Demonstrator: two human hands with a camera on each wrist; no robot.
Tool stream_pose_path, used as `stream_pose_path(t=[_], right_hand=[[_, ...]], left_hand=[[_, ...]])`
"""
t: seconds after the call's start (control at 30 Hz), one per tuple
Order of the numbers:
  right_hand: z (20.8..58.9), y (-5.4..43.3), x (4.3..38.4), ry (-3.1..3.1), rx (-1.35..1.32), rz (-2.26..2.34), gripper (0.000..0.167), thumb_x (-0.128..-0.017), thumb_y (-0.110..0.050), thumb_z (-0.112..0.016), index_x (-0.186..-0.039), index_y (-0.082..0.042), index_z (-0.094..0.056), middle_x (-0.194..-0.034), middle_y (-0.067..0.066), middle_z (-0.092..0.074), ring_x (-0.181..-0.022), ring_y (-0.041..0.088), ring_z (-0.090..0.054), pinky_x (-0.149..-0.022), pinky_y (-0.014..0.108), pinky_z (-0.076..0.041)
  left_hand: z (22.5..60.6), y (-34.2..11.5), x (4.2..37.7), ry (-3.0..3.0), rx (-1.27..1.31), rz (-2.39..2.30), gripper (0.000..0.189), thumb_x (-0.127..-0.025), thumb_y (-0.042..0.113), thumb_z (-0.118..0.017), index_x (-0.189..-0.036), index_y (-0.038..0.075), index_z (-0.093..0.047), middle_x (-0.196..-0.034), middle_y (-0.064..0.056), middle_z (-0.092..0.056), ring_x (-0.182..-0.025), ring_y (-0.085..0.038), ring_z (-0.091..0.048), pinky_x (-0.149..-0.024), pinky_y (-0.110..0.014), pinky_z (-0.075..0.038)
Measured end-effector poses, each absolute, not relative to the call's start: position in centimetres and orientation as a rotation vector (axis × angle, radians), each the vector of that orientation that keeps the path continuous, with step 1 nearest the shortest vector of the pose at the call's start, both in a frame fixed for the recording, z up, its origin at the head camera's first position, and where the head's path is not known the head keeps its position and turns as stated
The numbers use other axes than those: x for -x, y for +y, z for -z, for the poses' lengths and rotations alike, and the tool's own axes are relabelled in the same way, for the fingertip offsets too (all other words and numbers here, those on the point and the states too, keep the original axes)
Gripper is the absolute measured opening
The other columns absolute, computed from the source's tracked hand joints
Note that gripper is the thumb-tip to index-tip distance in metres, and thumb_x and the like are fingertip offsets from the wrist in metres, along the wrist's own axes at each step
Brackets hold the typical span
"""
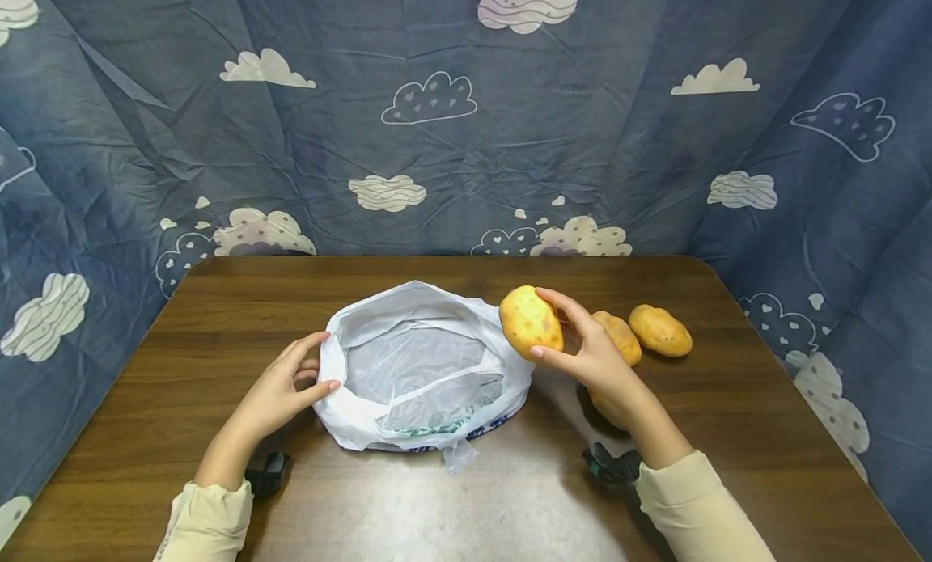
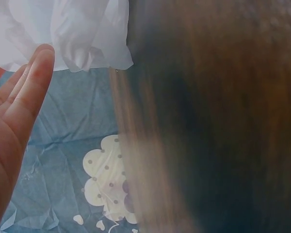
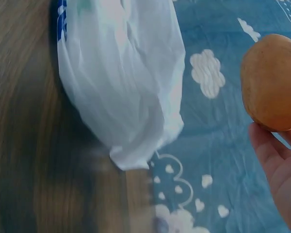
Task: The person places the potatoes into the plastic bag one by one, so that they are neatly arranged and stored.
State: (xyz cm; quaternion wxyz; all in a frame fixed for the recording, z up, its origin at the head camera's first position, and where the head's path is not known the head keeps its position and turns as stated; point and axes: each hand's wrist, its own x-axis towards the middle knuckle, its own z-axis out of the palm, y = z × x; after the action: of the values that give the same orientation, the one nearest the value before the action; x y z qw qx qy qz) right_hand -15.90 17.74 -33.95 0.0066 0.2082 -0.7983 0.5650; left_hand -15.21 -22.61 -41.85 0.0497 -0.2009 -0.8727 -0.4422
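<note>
A white plastic bag [image 1: 333, 368] stands on the table with its mouth spread wide, its see-through inner side visible in the head view. My left hand [image 1: 280, 392] touches the bag's left rim with thumb and fingertips. In the left wrist view, extended fingers [image 2: 31, 87] lie against the white plastic. My right hand [image 1: 600, 360] grips a yellow potato [image 1: 530, 323] between thumb and fingers, raised beside the bag's right rim. That potato [image 3: 271, 82] is also seen in the right wrist view, apart from the bag.
Two more potatoes lie on the table to the right, one [image 1: 617, 335] partly behind my right hand and another [image 1: 660, 331] farther right. Black wrist devices sit under both forearms. A blue cloud-patterned cloth [image 1: 437, 158] hangs behind the brown wooden table [image 1: 218, 319].
</note>
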Motion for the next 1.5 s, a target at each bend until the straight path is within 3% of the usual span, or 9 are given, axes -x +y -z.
stream_pose_path(t=[0.37,0.57,0.83,1.13,1.5], right_hand=[[34.1,14.3,18.5,-2.504,-0.866,-1.689,0.065,-0.076,0.000,-0.069,-0.133,-0.001,-0.038,-0.128,0.016,-0.042,-0.109,0.030,-0.046,-0.092,0.044,-0.041],[34.7,12.4,20.3,-2.497,-0.959,-1.713,0.065,-0.076,0.001,-0.069,-0.132,0.001,-0.037,-0.129,0.016,-0.043,-0.112,0.030,-0.043,-0.095,0.043,-0.039],[37.7,9.6,23.4,-2.527,-1.038,-1.734,0.069,-0.073,-0.011,-0.075,-0.133,-0.011,-0.041,-0.130,0.006,-0.043,-0.111,0.024,-0.045,-0.094,0.036,-0.041],[38.4,6.0,24.0,-2.553,-1.098,-1.819,0.069,-0.074,-0.011,-0.074,-0.134,-0.011,-0.040,-0.131,0.006,-0.042,-0.112,0.021,-0.044,-0.096,0.034,-0.040],[37.3,2.5,22.4,-2.548,-1.168,-1.989,0.066,-0.074,0.000,-0.069,-0.132,0.002,-0.038,-0.129,0.017,-0.042,-0.114,0.027,-0.043,-0.095,0.031,-0.040]], left_hand=[[41.8,-22.5,15.2,-2.671,0.612,1.341,0.066,-0.077,0.005,-0.070,-0.133,0.000,-0.036,-0.124,-0.021,-0.040,-0.092,-0.031,-0.055,-0.083,-0.040,-0.048],[41.6,-22.5,15.2,-2.670,0.608,1.351,0.067,-0.076,0.004,-0.071,-0.133,0.000,-0.035,-0.124,-0.021,-0.040,-0.092,-0.030,-0.055,-0.082,-0.040,-0.049],[41.6,-22.5,15.2,-2.666,0.612,1.352,0.067,-0.076,0.003,-0.071,-0.132,0.000,-0.035,-0.123,-0.022,-0.040,-0.092,-0.031,-0.055,-0.082,-0.040,-0.049],[41.6,-22.5,15.3,-2.645,0.640,1.341,0.067,-0.075,0.000,-0.071,-0.132,-0.001,-0.036,-0.121,-0.021,-0.042,-0.090,-0.029,-0.056,-0.081,-0.038,-0.049],[41.6,-22.6,15.3,-2.654,0.639,1.348,0.066,-0.077,0.002,-0.070,-0.133,-0.001,-0.035,-0.122,-0.021,-0.041,-0.091,-0.029,-0.056,-0.082,-0.038,-0.049]])
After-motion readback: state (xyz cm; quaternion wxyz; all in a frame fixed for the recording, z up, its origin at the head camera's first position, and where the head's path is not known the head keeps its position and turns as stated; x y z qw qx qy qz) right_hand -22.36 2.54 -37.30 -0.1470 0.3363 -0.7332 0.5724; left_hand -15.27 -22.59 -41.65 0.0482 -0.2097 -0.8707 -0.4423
